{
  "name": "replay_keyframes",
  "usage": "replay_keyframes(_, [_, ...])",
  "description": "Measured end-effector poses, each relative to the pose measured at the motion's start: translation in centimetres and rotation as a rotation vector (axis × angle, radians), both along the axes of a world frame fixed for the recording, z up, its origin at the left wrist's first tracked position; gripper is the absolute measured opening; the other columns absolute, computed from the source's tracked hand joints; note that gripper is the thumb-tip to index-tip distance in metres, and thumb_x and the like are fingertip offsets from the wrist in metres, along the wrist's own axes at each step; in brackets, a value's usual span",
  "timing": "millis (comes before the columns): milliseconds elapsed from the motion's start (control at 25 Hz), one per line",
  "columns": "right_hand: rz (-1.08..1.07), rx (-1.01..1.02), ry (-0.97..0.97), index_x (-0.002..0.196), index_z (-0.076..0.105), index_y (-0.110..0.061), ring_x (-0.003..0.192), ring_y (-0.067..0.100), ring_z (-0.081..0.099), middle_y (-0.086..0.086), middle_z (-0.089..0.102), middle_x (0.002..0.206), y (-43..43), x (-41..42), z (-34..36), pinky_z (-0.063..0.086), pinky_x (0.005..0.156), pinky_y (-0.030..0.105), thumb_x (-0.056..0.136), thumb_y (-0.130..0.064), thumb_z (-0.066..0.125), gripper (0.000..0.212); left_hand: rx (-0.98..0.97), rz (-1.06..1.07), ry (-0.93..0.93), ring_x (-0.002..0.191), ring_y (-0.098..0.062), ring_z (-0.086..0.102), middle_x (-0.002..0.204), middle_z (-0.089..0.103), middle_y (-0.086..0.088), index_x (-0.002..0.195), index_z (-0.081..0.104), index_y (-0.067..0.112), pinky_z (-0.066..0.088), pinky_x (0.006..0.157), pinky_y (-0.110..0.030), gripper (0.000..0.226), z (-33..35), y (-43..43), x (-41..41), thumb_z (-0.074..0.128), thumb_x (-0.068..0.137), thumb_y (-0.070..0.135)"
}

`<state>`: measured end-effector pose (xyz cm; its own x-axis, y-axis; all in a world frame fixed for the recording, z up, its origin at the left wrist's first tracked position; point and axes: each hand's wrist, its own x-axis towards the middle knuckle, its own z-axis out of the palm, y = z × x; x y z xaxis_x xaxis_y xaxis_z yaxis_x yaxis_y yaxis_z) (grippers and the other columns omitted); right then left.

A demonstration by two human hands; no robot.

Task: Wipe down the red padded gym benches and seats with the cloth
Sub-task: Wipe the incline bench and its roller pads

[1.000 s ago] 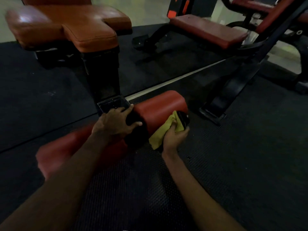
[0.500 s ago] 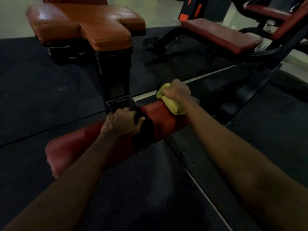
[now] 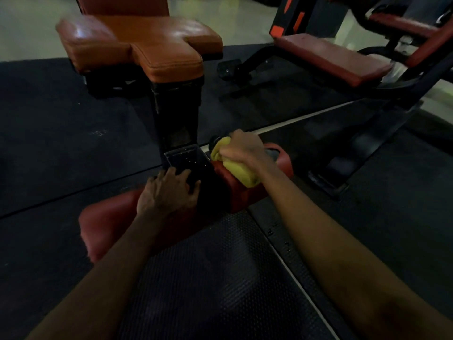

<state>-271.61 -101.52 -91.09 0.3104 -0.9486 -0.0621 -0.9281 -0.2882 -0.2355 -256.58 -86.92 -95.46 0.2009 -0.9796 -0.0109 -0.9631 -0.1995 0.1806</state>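
Note:
Low in the middle lie two red padded rollers on a black bar: the right roller (image 3: 247, 192) and the left roller (image 3: 107, 222). My right hand (image 3: 242, 147) grips a yellow cloth (image 3: 239, 169) and presses it on the top far side of the right roller. My left hand (image 3: 169, 190) rests on the black centre piece between the rollers, fingers spread over it. Behind them stands a red padded seat (image 3: 147, 45) on a black post. A red flat bench (image 3: 331, 57) is at the upper right.
Black rubber matting (image 3: 208, 278) covers the floor under my arms. A black metal frame (image 3: 382, 128) slants down at the right, its foot near the right roller. A pale floor strip (image 3: 294, 121) runs behind the rollers.
My right hand with the cloth has moved from the roller's near end face up over its top to the far side. The left hand has stayed on the centre piece.

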Motion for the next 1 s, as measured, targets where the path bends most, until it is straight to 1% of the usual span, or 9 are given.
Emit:
replay_keyframes(120, [0.135,-0.186,-0.273,0.125,0.06,-0.021,0.104,0.026,0.065,0.004,0.069,0.114,4.4,-2.9,-1.6,0.052,0.086,0.037,0.077,-0.044,0.064,0.054,-0.002,-0.046,0.034,0.129,-0.03,0.05,0.143,0.049,-0.004,0.145,0.043,0.032,0.038,0.106,-0.05,0.056,-0.3,0.2,0.3,0.034,0.098,0.06])
replay_keyframes(200, [0.218,-0.357,-0.472,0.122,0.062,-0.019,0.101,0.019,0.064,0.001,0.068,0.111,7.3,-4.9,-4.1,0.051,0.088,0.036,0.075,-0.035,0.07,0.051,0.01,-0.07,0.041,0.133,-0.029,0.047,0.148,0.045,-0.002,0.15,0.037,0.034,0.037,0.108,-0.051,0.059,-0.5,-0.1,0.6,0.033,0.098,0.062])
replay_keyframes(360, [0.291,-0.539,-0.616,0.133,0.055,-0.006,0.127,0.026,0.055,0.011,0.059,0.133,9.1,-7.9,-9.4,0.042,0.11,0.038,0.074,-0.028,0.074,0.066,0.216,0.01,0.161,0.143,-0.035,0.032,0.161,0.028,-0.004,0.156,0.02,0.042,0.027,0.115,-0.055,0.066,0.1,-2.6,0.9,0.028,0.097,0.069])
replay_keyframes(440, [0.149,-0.502,-0.738,0.137,0.051,-0.008,0.129,0.024,0.054,0.008,0.057,0.137,8.8,-8.6,-11.3,0.043,0.109,0.044,0.08,-0.028,0.07,0.063,0.158,-0.037,0.071,0.146,-0.037,0.026,0.164,0.022,-0.006,0.157,0.012,0.043,0.024,0.115,-0.056,0.07,-0.3,-2.2,0.1,0.023,0.095,0.073])
replay_keyframes(560, [-0.302,-0.458,-0.97,0.139,0.047,-0.016,0.125,0.016,0.054,0.002,0.055,0.136,9.2,-7.7,-12.7,0.048,0.102,0.045,0.089,-0.039,0.061,0.057,-0.018,-0.211,-0.039,0.147,-0.035,0.026,0.166,0.015,-0.008,0.156,0.005,0.048,0.028,0.113,-0.057,0.068,-0.5,-1.5,-0.3,0.023,0.095,0.072])
replay_keyframes(680, [-0.634,-0.456,-1.199,0.136,0.051,-0.009,0.115,0.006,0.052,0.004,0.056,0.129,9.2,-5.2,-11.4,0.047,0.098,0.038,0.09,-0.035,0.062,0.054,0.068,-0.329,-0.06,0.146,-0.035,0.028,0.168,0.008,-0.004,0.153,0.002,0.055,0.031,0.111,-0.056,0.062,-0.4,-2.1,0.0,0.025,0.096,0.069])
replay_keyframes(760, [-0.63,-0.397,-1.238,0.136,0.05,-0.009,0.116,0.009,0.053,0.004,0.054,0.128,10.5,-4.2,-10.9,0.047,0.098,0.035,0.087,-0.032,0.062,0.055,0.09,-0.333,-0.055,0.145,-0.035,0.031,0.167,0.01,-0.002,0.151,0.002,0.059,0.032,0.111,-0.056,0.059,-0.7,-2.4,0.3,0.026,0.098,0.067])
replay_keyframes(920, [-0.195,-0.404,-0.991,0.143,0.042,-0.009,0.134,0.024,0.048,0.01,0.049,0.141,12.2,-6.8,-13.3,0.042,0.11,0.039,0.088,-0.024,0.062,0.061,0.051,-0.34,-0.042,0.141,-0.033,0.038,0.165,0.019,-0.003,0.151,0.002,0.06,0.036,0.109,-0.053,0.06,-1.0,-2.7,0.2,0.034,0.101,0.058])
replay_keyframes(1000, [-0.345,-0.395,-1.079,0.143,0.042,-0.006,0.132,0.022,0.049,0.011,0.05,0.14,12.0,-7.4,-13.5,0.042,0.11,0.034,0.09,-0.021,0.062,0.059,0.048,-0.33,-0.059,0.14,-0.031,0.04,0.164,0.022,-0.003,0.151,0.003,0.059,0.038,0.108,-0.05,0.062,-0.9,-2.7,0.3,0.039,0.1,0.053])
